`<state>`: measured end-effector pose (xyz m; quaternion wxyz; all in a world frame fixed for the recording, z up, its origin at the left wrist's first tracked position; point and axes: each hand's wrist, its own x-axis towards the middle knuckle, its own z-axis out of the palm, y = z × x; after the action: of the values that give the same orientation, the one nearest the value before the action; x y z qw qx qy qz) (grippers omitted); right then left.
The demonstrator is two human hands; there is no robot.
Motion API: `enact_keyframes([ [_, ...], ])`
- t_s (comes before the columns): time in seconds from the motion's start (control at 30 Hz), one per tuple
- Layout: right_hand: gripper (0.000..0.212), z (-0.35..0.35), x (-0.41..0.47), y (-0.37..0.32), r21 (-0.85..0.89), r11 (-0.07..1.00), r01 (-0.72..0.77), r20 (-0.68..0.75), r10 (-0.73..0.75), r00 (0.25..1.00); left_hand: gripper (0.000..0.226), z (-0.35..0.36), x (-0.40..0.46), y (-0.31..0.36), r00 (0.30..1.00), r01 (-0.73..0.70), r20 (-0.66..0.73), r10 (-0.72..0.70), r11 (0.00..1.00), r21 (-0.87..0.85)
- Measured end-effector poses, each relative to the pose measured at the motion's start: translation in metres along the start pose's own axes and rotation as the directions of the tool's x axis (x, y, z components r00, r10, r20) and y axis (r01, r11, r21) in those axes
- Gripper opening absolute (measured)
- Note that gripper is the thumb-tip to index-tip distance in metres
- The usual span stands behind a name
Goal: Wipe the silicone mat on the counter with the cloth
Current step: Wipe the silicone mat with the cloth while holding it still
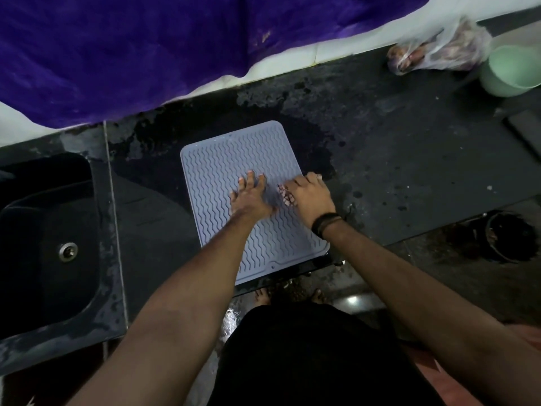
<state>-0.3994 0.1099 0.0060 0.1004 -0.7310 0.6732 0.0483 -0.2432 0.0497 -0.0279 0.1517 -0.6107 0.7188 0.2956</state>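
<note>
We see the grey silicone mat (251,197) lying flat on the dark, wet surface (395,159), its near edge at the front lip, just right of the black sink (49,230); the left hand (251,197) rests flat on the mat, its grip spread; the right hand (310,197) has its grip closed around the patterned cloth (287,196), pressed onto the mat's right side; a green bowl (512,71) sits well apart, far right.

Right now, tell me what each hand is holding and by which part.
The right hand presses a bunched patterned cloth under its palm and fingers at the silicone mat's right edge. The left hand holds nothing; it lies flat on the mat.
</note>
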Motion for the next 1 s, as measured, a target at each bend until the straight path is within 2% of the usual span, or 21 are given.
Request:
enact_keyframes([
  [0.17,0.048,0.023,-0.026,-0.013,0.018,1.000,0.025,0.075,-0.027,0.997,0.106,0.000,0.000,-0.002,1.000,-0.014,0.016,0.015,1.000,-0.018],
  [0.27,0.047,0.033,-0.062,-0.009,0.039,0.999,0.034,0.006,-0.034,0.999,0.103,-0.012,-0.002,-0.007,0.996,-0.070,0.048,0.073,0.995,-0.065],
  [0.33,0.045,0.034,-0.068,-0.004,0.043,0.999,0.031,-0.039,-0.030,0.999,0.096,-0.025,-0.003,-0.025,0.991,-0.134,0.006,0.137,0.975,-0.178],
  [0.4,0.049,0.031,-0.062,-0.006,0.032,0.999,0.007,-0.009,-0.007,1.000,0.091,-0.038,-0.009,-0.058,0.986,-0.163,-0.076,0.149,0.957,-0.238],
  [0.5,0.059,0.023,-0.047,-0.019,0.107,0.992,-0.070,-0.007,0.072,0.997,0.088,-0.049,-0.017,-0.119,0.989,-0.093,-0.133,0.072,0.982,-0.165],
  [0.6,0.063,0.015,-0.031,-0.049,0.193,0.980,-0.049,-0.070,0.064,0.996,0.089,-0.047,-0.024,-0.154,0.995,-0.080,-0.068,0.079,0.996,-0.024],
  [0.67,0.064,0.012,-0.012,-0.081,0.208,0.978,0.003,-0.083,0.014,0.996,0.091,-0.037,-0.029,-0.161,0.995,-0.095,-0.009,0.095,0.996,0.003],
  [0.87,0.055,0.034,-0.004,-0.179,0.039,0.993,0.116,0.041,-0.117,0.992,0.091,-0.029,-0.031,-0.159,0.999,-0.051,0.016,0.050,0.997,0.058],
  [1.0,0.057,0.044,-0.024,-0.156,-0.033,0.972,0.233,0.019,-0.233,0.972,0.095,-0.029,-0.034,-0.161,0.998,-0.059,0.038,0.058,0.998,0.035],
])
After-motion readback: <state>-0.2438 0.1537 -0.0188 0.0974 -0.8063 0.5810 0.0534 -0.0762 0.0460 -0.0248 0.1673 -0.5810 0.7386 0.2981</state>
